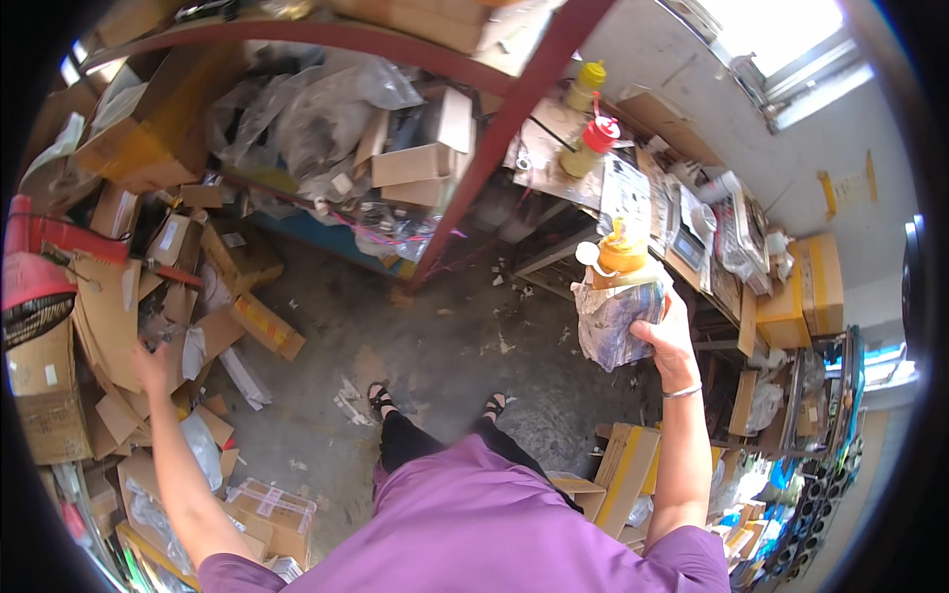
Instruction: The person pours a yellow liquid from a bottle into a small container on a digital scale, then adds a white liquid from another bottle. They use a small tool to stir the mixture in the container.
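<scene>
My right hand (667,341) is raised at the right, its fingers wrapped round a squeeze bottle with an orange-yellow top (623,252). A crumpled, greyish wrapping (618,321) covers the bottle's body, and a small white round piece hangs beside the top. My left hand (151,368) reaches out to the left, over a heap of flattened cardboard (109,321). Something dark and clear, perhaps plastic, lies at its fingertips; its fingers are too small and unclear to read.
A red-framed rack (484,168) holds bags and open boxes. On the workbench (554,124) stand a red-capped bottle (590,148) and a yellow-capped one (585,84). A pink fan (38,282) is at far left. Cartons (272,509) and paper scraps lie on the concrete floor (435,341).
</scene>
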A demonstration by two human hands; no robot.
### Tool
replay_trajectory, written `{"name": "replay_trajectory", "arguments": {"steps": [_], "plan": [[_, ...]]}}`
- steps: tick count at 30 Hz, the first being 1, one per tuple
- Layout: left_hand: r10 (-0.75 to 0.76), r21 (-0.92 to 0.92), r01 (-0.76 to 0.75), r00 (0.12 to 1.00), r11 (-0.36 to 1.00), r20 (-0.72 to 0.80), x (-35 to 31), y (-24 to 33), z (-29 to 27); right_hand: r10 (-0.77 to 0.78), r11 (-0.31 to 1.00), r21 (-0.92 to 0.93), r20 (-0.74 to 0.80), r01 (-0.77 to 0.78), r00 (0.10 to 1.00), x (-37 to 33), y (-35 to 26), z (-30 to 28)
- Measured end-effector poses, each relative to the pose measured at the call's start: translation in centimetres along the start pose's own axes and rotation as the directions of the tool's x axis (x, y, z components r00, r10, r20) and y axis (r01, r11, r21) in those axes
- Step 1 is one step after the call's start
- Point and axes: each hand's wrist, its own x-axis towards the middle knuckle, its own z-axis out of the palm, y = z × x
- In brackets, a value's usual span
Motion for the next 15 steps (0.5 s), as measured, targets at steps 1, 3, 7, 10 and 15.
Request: {"name": "replay_trajectory", "arguments": {"steps": [1,3,7,10,15], "plan": [[0.023,-0.125,-0.011,0.995,0.992,0.099,-2.9,1.4,1.8,0.001,1.0,0.013,0.005,-0.001,1.0,-0.4,0.2,-1.5],[0.048,-0.263,0.032,0.955,0.964,0.293,-10.0,5.6,4.1,0.012,0.999,0.036,0.022,-0.013,1.0,-1.1,0.7,-4.3],[0.156,-0.429,0.166,0.77,0.888,0.619,-24.0,12.8,7.7,0.005,0.999,0.04,-0.013,-0.004,1.0,-3.1,1.8,-10.6],[0.153,-0.374,0.195,0.676,0.907,0.721,-32.9,15.1,10.6,-0.007,1.0,0.021,-0.075,0.008,0.997,-4.8,3.3,-16.4],[0.055,-0.24,0.254,0.571,0.937,0.819,-45.0,19.5,9.7,-0.035,0.999,0.022,-0.26,0.042,0.965,-9.4,7.1,-27.9]]}}
